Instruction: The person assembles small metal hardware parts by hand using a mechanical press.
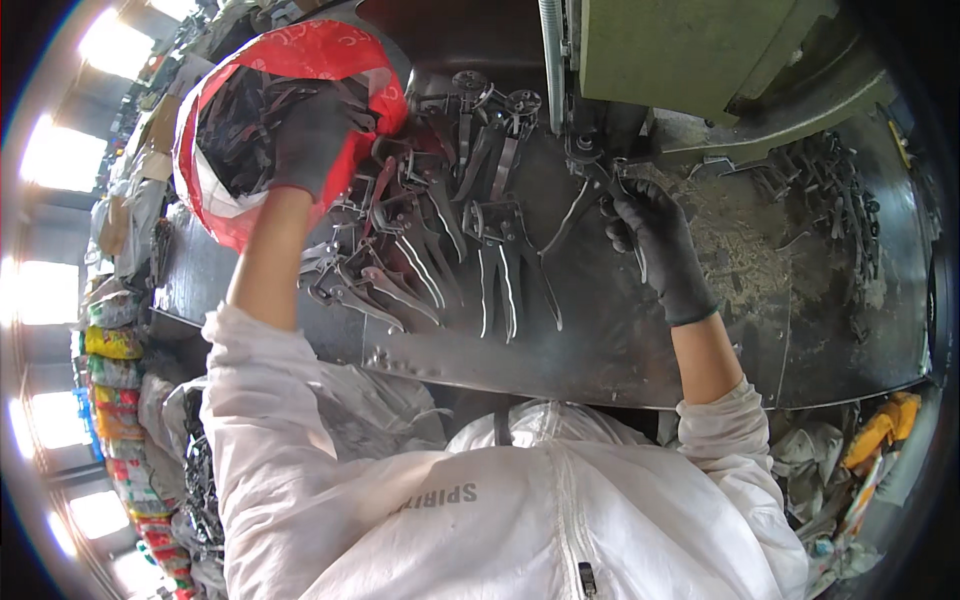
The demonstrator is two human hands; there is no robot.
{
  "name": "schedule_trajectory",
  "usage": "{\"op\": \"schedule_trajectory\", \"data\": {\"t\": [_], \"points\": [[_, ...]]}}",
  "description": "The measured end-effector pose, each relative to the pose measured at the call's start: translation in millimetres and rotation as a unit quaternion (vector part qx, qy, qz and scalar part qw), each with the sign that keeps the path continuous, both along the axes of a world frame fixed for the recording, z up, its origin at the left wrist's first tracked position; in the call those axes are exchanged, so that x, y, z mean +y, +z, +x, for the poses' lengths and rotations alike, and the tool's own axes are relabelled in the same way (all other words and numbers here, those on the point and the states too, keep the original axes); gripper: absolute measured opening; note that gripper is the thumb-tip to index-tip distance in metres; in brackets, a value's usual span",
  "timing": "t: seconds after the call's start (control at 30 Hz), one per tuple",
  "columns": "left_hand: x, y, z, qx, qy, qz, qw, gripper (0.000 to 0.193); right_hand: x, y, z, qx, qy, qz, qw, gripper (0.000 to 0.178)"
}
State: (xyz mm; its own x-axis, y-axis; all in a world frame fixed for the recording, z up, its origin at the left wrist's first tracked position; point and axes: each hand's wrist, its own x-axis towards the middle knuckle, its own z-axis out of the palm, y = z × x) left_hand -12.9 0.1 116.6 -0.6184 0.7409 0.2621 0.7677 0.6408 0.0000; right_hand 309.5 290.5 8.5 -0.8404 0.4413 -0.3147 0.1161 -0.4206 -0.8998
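Note:
My left hand, in a dark glove, reaches into a red and white plastic bag full of dark metal parts. Its fingers are blurred and partly hidden among the parts. My right hand, gloved as well, is closed on the handle of a plier-like metal tool, whose head lies under the green machine. Between my hands, several plier-like tools with paired curved handles lie on the dark metal table. Round slotted discs show at the heads of some.
A heap of small dark metal parts lies at the table's right side, near scattered shavings. An upright metal rod stands beside the machine. Stacked colourful bundles line the left, and an orange item sits below the right edge.

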Motion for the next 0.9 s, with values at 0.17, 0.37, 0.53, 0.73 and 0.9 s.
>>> {"op": "schedule_trajectory", "data": {"t": [0.17,0.37,0.53,0.73,0.9], "points": [[-109.6,-68.1,-134.3,0.15,0.241,-0.298,0.911,0.039,-10.7,30.6,-3.9,0.047,0.027,0.041,0.998,0.017],[-159.2,-96.3,-194.8,0.151,0.132,-0.218,0.955,0.049,0.0,1.6,11.0,-0.031,0.065,-0.009,0.997,0.019],[-156.0,-87.2,-201.3,0.182,0.008,-0.314,0.932,0.043,-1.0,-0.7,10.6,0.003,0.039,-0.057,0.998,0.021],[-124.0,-84.7,-172.3,0.045,-0.092,-0.103,0.989,0.044,-23.6,11.0,-0.8,-0.034,-0.015,-0.066,0.997,0.023],[-0.7,-47.7,-42.5,-0.24,-0.01,0.282,0.929,0.043,14.7,-23.2,8.8,0.111,0.059,0.474,0.872,0.027]]}}
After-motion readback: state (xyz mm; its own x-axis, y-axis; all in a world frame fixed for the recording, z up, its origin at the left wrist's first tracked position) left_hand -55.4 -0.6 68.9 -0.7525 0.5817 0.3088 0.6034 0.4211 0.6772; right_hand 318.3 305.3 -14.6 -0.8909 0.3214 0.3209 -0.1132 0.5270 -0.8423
